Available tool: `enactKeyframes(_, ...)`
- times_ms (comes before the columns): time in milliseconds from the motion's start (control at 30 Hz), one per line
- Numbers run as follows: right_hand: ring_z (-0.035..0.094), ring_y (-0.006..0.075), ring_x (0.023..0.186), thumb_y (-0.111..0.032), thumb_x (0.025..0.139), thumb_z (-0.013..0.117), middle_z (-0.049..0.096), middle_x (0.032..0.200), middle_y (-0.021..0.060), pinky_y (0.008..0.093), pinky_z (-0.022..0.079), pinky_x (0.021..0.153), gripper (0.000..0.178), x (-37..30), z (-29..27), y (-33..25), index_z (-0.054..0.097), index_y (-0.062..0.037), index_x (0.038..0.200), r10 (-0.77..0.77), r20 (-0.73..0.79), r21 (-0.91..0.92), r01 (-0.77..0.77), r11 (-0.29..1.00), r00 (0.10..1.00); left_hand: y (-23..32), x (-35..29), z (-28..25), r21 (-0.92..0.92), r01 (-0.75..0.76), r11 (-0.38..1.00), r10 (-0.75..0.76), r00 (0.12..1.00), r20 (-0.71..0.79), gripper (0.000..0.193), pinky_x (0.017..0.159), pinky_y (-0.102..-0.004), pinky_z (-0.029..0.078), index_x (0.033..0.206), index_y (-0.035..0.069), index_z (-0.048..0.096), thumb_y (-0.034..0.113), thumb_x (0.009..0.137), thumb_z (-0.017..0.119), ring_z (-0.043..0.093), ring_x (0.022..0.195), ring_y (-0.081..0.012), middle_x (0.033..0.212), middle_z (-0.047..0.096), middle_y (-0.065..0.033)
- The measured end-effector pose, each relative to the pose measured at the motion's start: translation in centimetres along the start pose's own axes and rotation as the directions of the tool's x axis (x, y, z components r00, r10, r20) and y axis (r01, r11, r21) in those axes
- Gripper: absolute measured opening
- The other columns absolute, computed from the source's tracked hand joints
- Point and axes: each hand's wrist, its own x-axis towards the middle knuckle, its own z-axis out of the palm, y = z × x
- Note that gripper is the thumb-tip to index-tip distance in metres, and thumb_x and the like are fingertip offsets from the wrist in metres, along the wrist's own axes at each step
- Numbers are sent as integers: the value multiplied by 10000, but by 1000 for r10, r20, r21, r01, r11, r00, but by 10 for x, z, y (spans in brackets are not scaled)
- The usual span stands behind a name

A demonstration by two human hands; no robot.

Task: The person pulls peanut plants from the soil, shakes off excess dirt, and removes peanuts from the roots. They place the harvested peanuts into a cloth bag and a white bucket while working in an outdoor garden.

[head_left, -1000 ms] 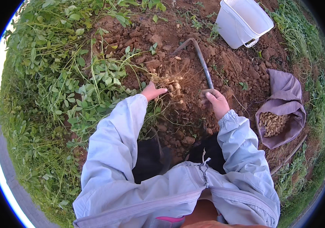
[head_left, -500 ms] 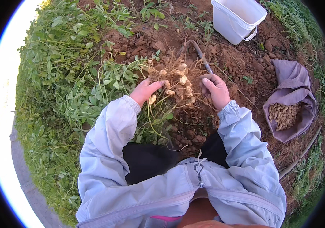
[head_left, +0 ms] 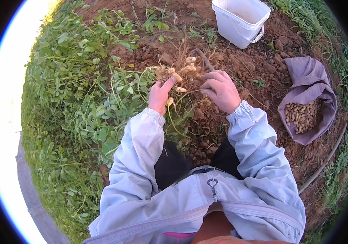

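Note:
My left hand (head_left: 160, 95) is closed round the stems of an uprooted peanut plant (head_left: 143, 77), just below its roots. Pale peanuts (head_left: 190, 64) hang among the thin brown roots between my hands. My right hand (head_left: 222, 91) is on the right side of the root cluster, its fingers bent and pressed together at the root ends. Whatever those fingers grip is hidden. Behind the roots, a grey curved bar (head_left: 204, 59) shows on the soil, partly covered by my right hand.
A white plastic bucket (head_left: 239, 32) stands at the far right. Nearer, a purple-grey cloth sack (head_left: 310, 77) lies with its mouth spread, peanuts (head_left: 303, 116) inside. Leafy green plants (head_left: 60, 101) fill the left. A long stick (head_left: 324, 162) lies at the right on reddish soil (head_left: 263, 97).
My right hand has moved in toward the roots, its fingers now bent together. Fewer peanuts show on the cluster. The view has shifted slightly, so bucket and sack appear further left.

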Motion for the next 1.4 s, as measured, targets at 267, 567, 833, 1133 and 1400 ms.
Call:
enactKeyframes(267, 602, 313, 805, -166, 838, 575, 632, 844, 126, 375, 477, 715, 152, -18, 0, -12, 607, -47, 927, 356, 291, 131, -405, 905, 888, -8, 33, 11, -200, 56, 978, -53, 998, 21, 418, 795, -328, 472, 1185, 0, 515, 237, 858, 622, 552, 983, -158, 1108, 578, -60)
enactKeyframes(567, 627, 255, 778, -132, 827, 614, 631, 856, 94, 320, 490, 685, 134, -1, -23, 13, 667, -74, 936, 446, -247, 19, -456, 890, 860, -28, 54, 18, -234, 50, 971, -37, 998, 60, 342, 729, -333, 507, 1138, 2, 524, 189, 865, 610, 591, 905, -174, 1039, 593, -67)
enactKeyframes(833, 583, 327, 744, -328, 769, 654, 581, 752, 119, 410, 466, 643, 272, 11, 35, 2, 638, -56, 779, 338, 63, -141, -327, 934, 939, -25, 26, 46, -127, 21, 992, -12, 997, 75, 332, 737, -268, 439, 1037, -41, 582, 198, 825, 670, 571, 840, -133, 972, 633, -79)
enactKeyframes(1133, 537, 91, 623, -223, 827, 583, 612, 654, 60, 268, 432, 584, 243, 7, 28, -17, 658, 7, 812, 388, 454, 543, -594, 594, 803, -36, 16, 36, -45, 15, 999, -9, 990, 143, 292, 706, -282, 458, 1073, -18, 557, 162, 854, 628, 575, 811, -131, 952, 619, -58)
enactKeyframes(1400, 420, 61, 520, -144, 815, 544, 572, 715, 54, 203, 324, 464, 174, -6, 8, -23, 619, -22, 913, 439, 439, 867, -498, 21, 784, -25, 27, 23, -167, 99, 981, -83, 992, 100, 413, 751, -321, 476, 1160, 4, 519, 260, 861, 644, 563, 920, -152, 1044, 594, -63)
